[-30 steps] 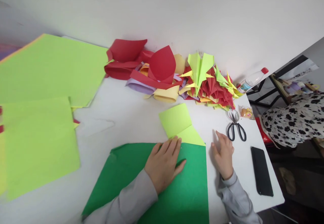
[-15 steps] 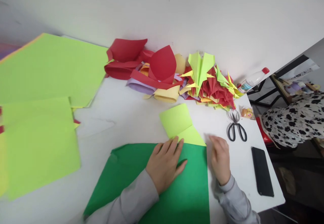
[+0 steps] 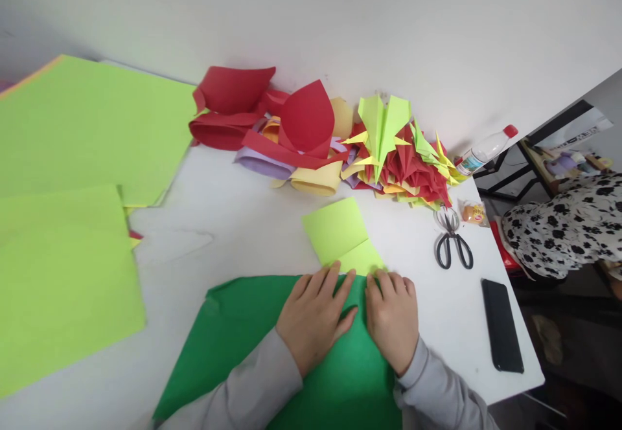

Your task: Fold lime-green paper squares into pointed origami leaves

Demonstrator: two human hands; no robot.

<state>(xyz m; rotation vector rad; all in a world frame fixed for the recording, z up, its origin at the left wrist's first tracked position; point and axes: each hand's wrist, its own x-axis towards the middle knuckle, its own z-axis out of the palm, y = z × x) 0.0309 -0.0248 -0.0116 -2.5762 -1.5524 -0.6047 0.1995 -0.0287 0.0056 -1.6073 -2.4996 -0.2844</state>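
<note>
My left hand [image 3: 311,316] lies palm down with its fingers spread, across the top edge of a green sheet [image 3: 243,326]. Its fingertips reach the lower edge of a small light green paper [image 3: 337,229], which has a crease across it. Beside it, my right hand [image 3: 392,320] rests palm down on the green sheet's upper right part. The fingers there are bent, side by side, with their tips at the light green paper's lower right corner. The right thumb is hidden. Part of the light green paper's lower edge is covered by both hands.
Large light green sheets [image 3: 97,138] lie at the left. Along the wall are curled red papers [image 3: 308,119] and a pile of folded paper planes [image 3: 383,132]. At the right are scissors [image 3: 454,245], a black phone [image 3: 503,326], a wrapped snack [image 3: 473,213] and a bottle [image 3: 486,151].
My right hand has moved left from beside the papers onto their edge, close to my left hand. The left hand stays in place on the paper. The view has shifted slightly.
</note>
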